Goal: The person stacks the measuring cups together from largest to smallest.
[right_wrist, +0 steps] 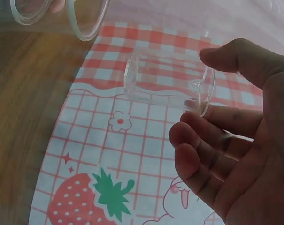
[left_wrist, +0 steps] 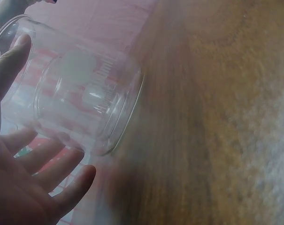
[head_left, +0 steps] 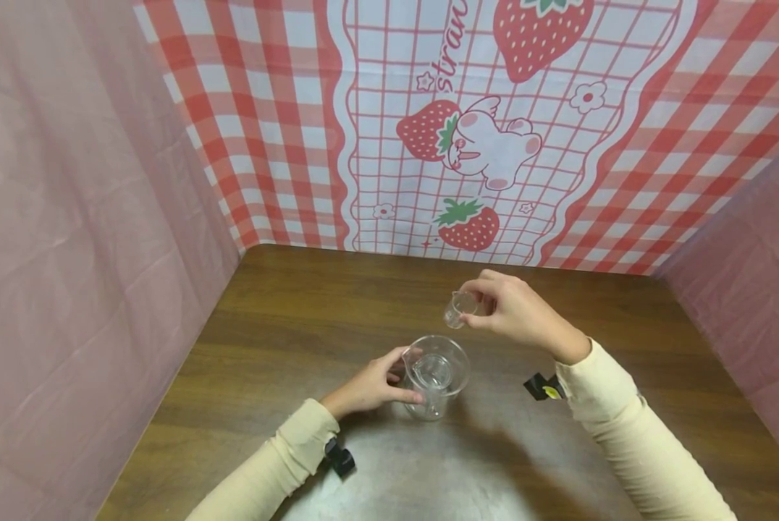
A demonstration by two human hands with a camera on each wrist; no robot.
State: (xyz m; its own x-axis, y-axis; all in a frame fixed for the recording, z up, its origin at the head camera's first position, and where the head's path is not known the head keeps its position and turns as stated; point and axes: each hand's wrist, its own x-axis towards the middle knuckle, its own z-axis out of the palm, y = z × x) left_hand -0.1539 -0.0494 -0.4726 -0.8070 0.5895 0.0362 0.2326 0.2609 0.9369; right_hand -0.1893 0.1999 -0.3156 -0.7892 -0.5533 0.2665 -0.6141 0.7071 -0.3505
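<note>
A large clear glass beaker (head_left: 453, 389) stands on the wooden table, with a smaller glass beaker (head_left: 434, 370) nested inside it. From its left side my left hand (head_left: 371, 385) holds the large beaker, thumb in front and fingers behind; white print shows on its wall in the left wrist view. My right hand (head_left: 518, 312) pinches a small glass beaker (head_left: 456, 312) by its rim between thumb and index finger. This small beaker (right_wrist: 163, 77) is raised off the table, beyond and slightly right of the large beaker's mouth, apart from it. Nothing can be seen inside it.
The brown wooden table (head_left: 298, 311) ends at a red-and-white checked cloth (head_left: 285, 145) with strawberry prints at the back. Pink curtains (head_left: 70, 253) hang at both sides. Black camera mounts (head_left: 340, 459) sit at the wrists.
</note>
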